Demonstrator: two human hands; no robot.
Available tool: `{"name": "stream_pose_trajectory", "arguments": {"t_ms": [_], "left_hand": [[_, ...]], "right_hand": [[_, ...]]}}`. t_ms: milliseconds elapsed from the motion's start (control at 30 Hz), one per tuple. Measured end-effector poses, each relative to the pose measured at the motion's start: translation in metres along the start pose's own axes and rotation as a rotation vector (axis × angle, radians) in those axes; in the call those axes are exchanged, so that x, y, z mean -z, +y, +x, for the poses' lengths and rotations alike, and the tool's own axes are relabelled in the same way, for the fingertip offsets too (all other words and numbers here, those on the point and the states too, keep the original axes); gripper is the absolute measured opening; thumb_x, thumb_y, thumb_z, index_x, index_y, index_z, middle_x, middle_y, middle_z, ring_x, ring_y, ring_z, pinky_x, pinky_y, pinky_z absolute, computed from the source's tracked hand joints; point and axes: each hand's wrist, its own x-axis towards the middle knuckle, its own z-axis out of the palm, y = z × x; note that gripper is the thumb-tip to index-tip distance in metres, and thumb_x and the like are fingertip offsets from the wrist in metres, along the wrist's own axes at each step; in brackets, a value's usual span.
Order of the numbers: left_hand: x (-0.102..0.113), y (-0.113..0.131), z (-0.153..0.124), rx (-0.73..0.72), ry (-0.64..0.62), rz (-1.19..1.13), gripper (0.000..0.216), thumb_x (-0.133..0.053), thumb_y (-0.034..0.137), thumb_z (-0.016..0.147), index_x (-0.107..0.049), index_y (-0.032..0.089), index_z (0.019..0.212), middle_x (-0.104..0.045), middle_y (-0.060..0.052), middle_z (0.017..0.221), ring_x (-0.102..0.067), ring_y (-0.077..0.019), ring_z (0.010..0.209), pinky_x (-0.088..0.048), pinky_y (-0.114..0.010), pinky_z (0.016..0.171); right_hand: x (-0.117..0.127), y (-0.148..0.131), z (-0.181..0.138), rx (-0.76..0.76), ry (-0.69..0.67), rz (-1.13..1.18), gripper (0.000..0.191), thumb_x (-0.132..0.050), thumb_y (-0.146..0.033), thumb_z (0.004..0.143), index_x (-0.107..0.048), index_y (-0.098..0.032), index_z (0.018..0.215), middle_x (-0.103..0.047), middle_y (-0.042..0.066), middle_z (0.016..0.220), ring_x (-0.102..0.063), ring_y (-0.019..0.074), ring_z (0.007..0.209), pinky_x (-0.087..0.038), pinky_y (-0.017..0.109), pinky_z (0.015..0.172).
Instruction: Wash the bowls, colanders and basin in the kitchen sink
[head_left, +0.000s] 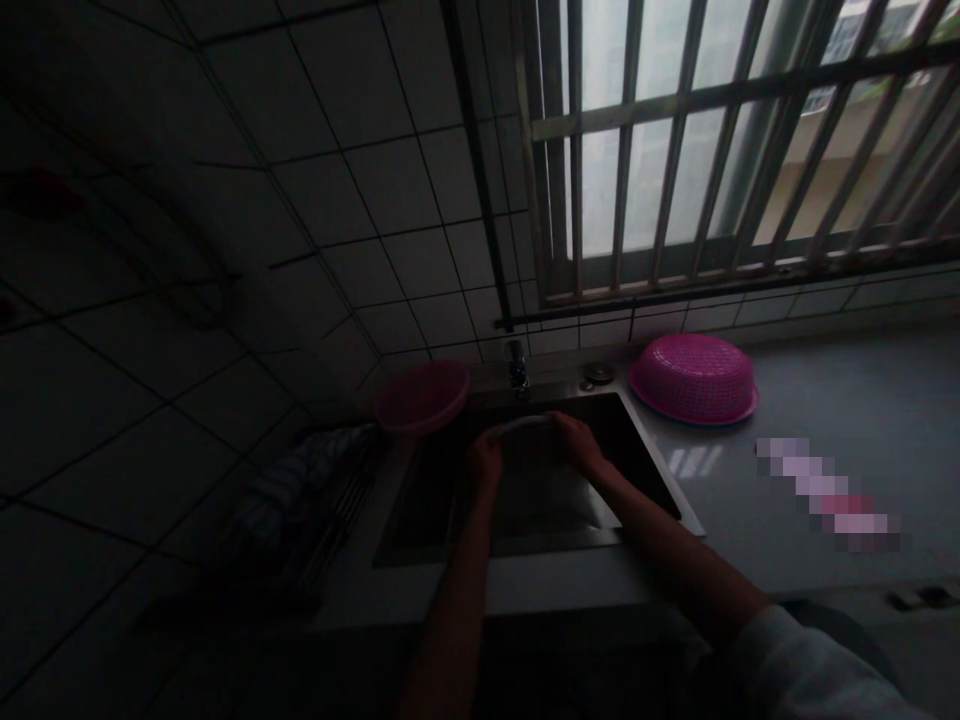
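Both hands are over the steel sink (pixel 651 450) in dim light. My left hand (pixel 486 455) is closed on the left end of a pale, curved rim of a dish (pixel 525 422). My right hand (pixel 576 440) grips the same rim at its right end. Only the rim shows clearly; the rest of the dish is dark, and I cannot tell whether it is a plate or a bowl. Just behind the hands stands the tap (pixel 517 366); whether water runs from it I cannot make out.
A pink basin (pixel 424 398) leans at the sink's back left corner. An upturned pink colander (pixel 694 380) sits on the counter (pixel 847 400) at right, near a small round dark lid (pixel 598 373). A striped cloth (pixel 292 485) hangs at left. Window bars (pixel 675 105) rise behind.
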Motion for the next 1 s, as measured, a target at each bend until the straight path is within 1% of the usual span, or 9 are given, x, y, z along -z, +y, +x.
{"name": "stream_pose_trajectory", "arguments": {"t_ms": [133,233,333,400,567,633,833,900,1000], "left_hand": [[0.002,0.000,0.001,0.046,0.084,-0.019,0.029,-0.060,0.025,0.104,-0.078,0.018,0.126,-0.080,-0.014,0.124,-0.076,-0.0248,0.115,-0.055,-0.033,0.100],[-0.007,0.008,-0.007,-0.002,0.015,0.060,0.028,-0.060,0.026,0.104,-0.078,0.024,0.127,-0.079,-0.012,0.128,-0.074,-0.0243,0.119,-0.054,-0.033,0.103],[-0.014,0.013,-0.013,-0.091,-0.125,0.129,0.031,-0.062,0.019,0.101,-0.079,0.030,0.125,-0.079,-0.006,0.130,-0.073,-0.0226,0.120,-0.051,-0.032,0.108],[-0.013,0.010,-0.012,-0.121,-0.158,0.113,0.034,-0.061,0.016,0.100,-0.079,0.032,0.124,-0.079,-0.003,0.131,-0.074,-0.0212,0.120,-0.051,-0.031,0.108],[-0.003,-0.004,-0.001,0.017,0.054,0.038,0.032,-0.055,0.025,0.106,-0.076,0.023,0.130,-0.079,-0.010,0.128,-0.074,-0.0241,0.119,-0.054,-0.034,0.104],[-0.003,-0.003,-0.001,0.027,0.066,0.045,0.032,-0.055,0.024,0.106,-0.074,0.021,0.131,-0.079,-0.012,0.128,-0.073,-0.0248,0.120,-0.054,-0.035,0.104],[-0.013,0.012,-0.010,-0.126,-0.165,0.073,0.033,-0.058,0.017,0.102,-0.079,0.032,0.123,-0.080,-0.003,0.129,-0.075,-0.0210,0.117,-0.053,-0.032,0.107],[-0.009,0.009,-0.007,-0.102,-0.133,0.053,0.035,-0.057,0.016,0.101,-0.079,0.031,0.125,-0.080,-0.003,0.130,-0.074,-0.0209,0.119,-0.052,-0.033,0.109],[-0.002,-0.002,0.000,0.018,0.040,0.001,0.036,-0.055,0.016,0.101,-0.076,0.024,0.130,-0.079,-0.009,0.131,-0.072,-0.0234,0.123,-0.053,-0.036,0.109]], "right_hand": [[0.015,0.021,-0.001,-0.105,0.053,-0.051,0.045,-0.046,-0.012,0.102,-0.067,-0.020,0.141,-0.076,0.012,0.133,-0.074,0.0238,0.117,-0.056,0.032,0.101],[0.007,0.013,-0.006,0.015,0.078,-0.072,0.051,-0.044,-0.009,0.100,-0.063,-0.021,0.146,-0.070,0.011,0.144,-0.070,0.0219,0.127,-0.055,0.033,0.107],[-0.008,-0.005,-0.007,0.179,-0.017,-0.042,0.054,-0.044,-0.008,0.098,-0.067,-0.026,0.143,-0.071,0.006,0.145,-0.065,0.0187,0.134,-0.051,0.033,0.115],[-0.012,-0.010,-0.005,0.211,-0.050,-0.020,0.055,-0.046,-0.007,0.096,-0.068,-0.027,0.142,-0.071,0.005,0.145,-0.065,0.0183,0.135,-0.049,0.033,0.117],[0.007,0.013,0.000,-0.047,0.080,0.010,0.054,-0.049,-0.007,0.097,-0.065,-0.024,0.145,-0.075,0.009,0.138,-0.074,0.0223,0.120,-0.056,0.036,0.107],[0.010,0.019,-0.002,-0.092,0.100,0.002,0.050,-0.048,-0.009,0.099,-0.065,-0.024,0.144,-0.076,0.010,0.134,-0.075,0.0230,0.117,-0.057,0.035,0.103],[-0.011,-0.006,-0.008,0.125,0.009,-0.015,0.051,-0.047,-0.008,0.098,-0.068,-0.025,0.140,-0.073,0.007,0.141,-0.070,0.0191,0.126,-0.054,0.031,0.109],[-0.009,-0.008,-0.006,0.099,0.002,-0.014,0.051,-0.049,-0.007,0.097,-0.069,-0.026,0.140,-0.073,0.006,0.140,-0.071,0.0194,0.124,-0.054,0.031,0.108],[0.006,0.005,-0.002,-0.047,0.080,0.010,0.047,-0.052,-0.009,0.098,-0.069,-0.025,0.139,-0.078,0.008,0.131,-0.075,0.0226,0.115,-0.057,0.032,0.100]]}}
